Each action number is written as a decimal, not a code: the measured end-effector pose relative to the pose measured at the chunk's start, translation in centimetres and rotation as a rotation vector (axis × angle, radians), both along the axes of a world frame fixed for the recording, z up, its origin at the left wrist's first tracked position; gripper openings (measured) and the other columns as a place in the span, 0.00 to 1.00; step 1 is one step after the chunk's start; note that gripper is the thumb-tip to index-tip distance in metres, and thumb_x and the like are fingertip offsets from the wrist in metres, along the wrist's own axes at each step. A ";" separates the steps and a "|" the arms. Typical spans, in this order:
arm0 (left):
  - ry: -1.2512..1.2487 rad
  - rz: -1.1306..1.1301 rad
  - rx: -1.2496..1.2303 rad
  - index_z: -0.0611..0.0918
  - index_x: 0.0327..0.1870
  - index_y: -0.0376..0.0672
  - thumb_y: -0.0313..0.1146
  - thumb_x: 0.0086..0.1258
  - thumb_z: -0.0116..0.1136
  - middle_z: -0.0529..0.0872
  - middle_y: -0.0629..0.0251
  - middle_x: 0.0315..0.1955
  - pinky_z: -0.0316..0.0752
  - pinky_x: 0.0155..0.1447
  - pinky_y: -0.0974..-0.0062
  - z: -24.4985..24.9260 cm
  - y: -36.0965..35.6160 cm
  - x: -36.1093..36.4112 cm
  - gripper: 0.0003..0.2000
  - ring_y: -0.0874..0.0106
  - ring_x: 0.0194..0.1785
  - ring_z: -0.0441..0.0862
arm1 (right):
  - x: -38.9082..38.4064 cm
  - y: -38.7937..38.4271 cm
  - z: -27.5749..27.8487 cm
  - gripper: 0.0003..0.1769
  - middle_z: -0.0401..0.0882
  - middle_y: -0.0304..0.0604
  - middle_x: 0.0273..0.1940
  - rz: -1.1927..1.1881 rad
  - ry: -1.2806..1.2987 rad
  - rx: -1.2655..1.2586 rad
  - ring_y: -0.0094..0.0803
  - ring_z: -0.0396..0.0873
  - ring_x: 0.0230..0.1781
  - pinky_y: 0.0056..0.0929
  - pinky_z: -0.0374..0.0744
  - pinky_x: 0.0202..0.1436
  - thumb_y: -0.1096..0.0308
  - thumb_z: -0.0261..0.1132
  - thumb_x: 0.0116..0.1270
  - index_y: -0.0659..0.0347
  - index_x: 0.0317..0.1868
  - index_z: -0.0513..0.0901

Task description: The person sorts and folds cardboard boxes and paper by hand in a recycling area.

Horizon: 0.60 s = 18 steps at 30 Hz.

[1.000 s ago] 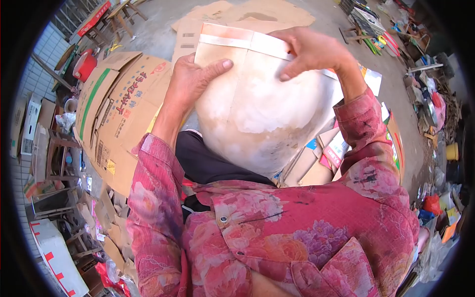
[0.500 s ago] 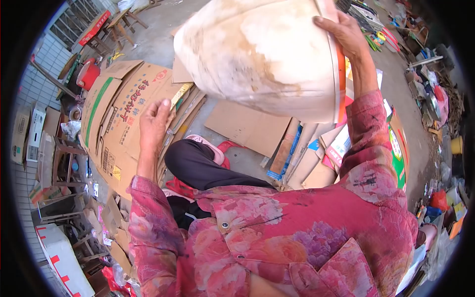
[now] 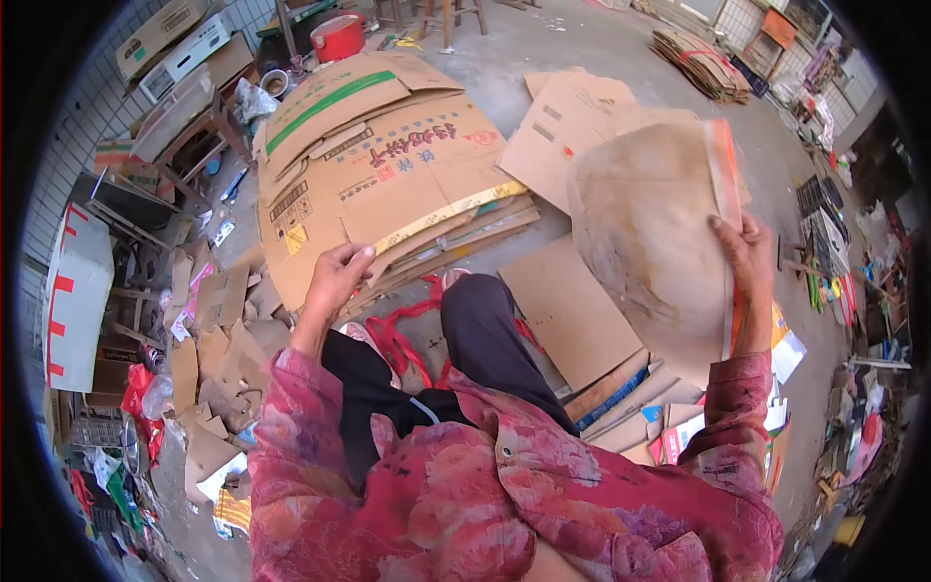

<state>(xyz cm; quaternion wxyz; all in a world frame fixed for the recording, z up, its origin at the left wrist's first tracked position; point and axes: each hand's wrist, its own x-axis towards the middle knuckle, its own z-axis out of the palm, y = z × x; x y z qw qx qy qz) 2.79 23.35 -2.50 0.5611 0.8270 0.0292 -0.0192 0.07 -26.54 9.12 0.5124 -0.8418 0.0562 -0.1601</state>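
A large, pale, brown-stained sheet (image 3: 640, 223) with an orange stripe along its right edge hangs from my right hand (image 3: 749, 254). That hand is closed on the striped edge, thumb on the near face. My left hand (image 3: 337, 279) is at the near edge of a stack of flattened cardboard boxes (image 3: 388, 175), its fingers curled together; what they hold, if anything, I cannot make out. Yellow tape runs along the stack's near edge. Below the sheet, a plain cardboard piece (image 3: 567, 306) lies on the floor.
More flat cardboard (image 3: 553, 136) lies beyond the sheet. Torn scraps (image 3: 223, 359) cover the floor at left. Red straps (image 3: 402, 335) lie by my feet. A red tub (image 3: 337, 37) is at the back, and a tied cardboard bundle (image 3: 703, 66) sits at far right.
The sheet has come down and to the right with my right hand, showing the flat cardboard behind it. My view has turned, and my left hand still sits by the stack's edge.
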 end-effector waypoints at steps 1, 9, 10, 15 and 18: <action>0.014 0.040 -0.044 0.79 0.36 0.33 0.41 0.62 0.54 0.78 0.66 0.23 0.70 0.32 0.82 -0.6 0.9 -0.3 0.16 0.79 0.26 0.75 | 0.8 2.0 1.1 0.13 0.79 0.37 0.32 0.040 -0.013 -0.009 0.19 0.74 0.30 0.18 0.73 0.33 0.70 0.61 0.56 0.67 0.41 0.78; 0.143 0.251 -0.144 0.79 0.33 0.35 0.42 0.62 0.55 0.79 0.68 0.23 0.69 0.29 0.82 -5.6 3.8 -1.3 0.15 0.80 0.24 0.73 | 12.9 11.3 3.1 0.15 0.78 0.44 0.39 0.321 -0.539 0.645 0.28 0.77 0.36 0.24 0.77 0.43 0.74 0.61 0.57 0.70 0.45 0.73; 0.141 0.251 -0.144 0.79 0.33 0.35 0.42 0.62 0.55 0.79 0.68 0.23 0.69 0.29 0.82 -5.6 3.7 -1.2 0.15 0.80 0.24 0.73 | 15.1 12.3 2.7 0.15 0.77 0.45 0.40 0.356 -0.581 0.752 0.30 0.77 0.37 0.26 0.77 0.45 0.75 0.60 0.58 0.70 0.46 0.73; 0.139 0.143 -0.187 0.79 0.36 0.34 0.38 0.61 0.57 0.76 0.74 0.23 0.66 0.32 0.83 -6.3 3.0 -1.1 0.14 0.83 0.28 0.68 | 23.3 23.1 -1.4 0.19 0.71 0.49 0.50 0.178 -0.511 1.232 0.37 0.73 0.48 0.33 0.74 0.51 0.73 0.54 0.63 0.71 0.53 0.65; 0.165 0.050 -0.119 0.79 0.37 0.35 0.38 0.61 0.57 0.78 0.72 0.25 0.68 0.37 0.82 -5.3 2.2 -1.3 0.13 0.82 0.31 0.72 | 26.4 30.7 -7.6 0.20 0.68 0.50 0.50 0.087 -0.450 1.459 0.40 0.70 0.49 0.37 0.73 0.51 0.75 0.53 0.62 0.72 0.54 0.63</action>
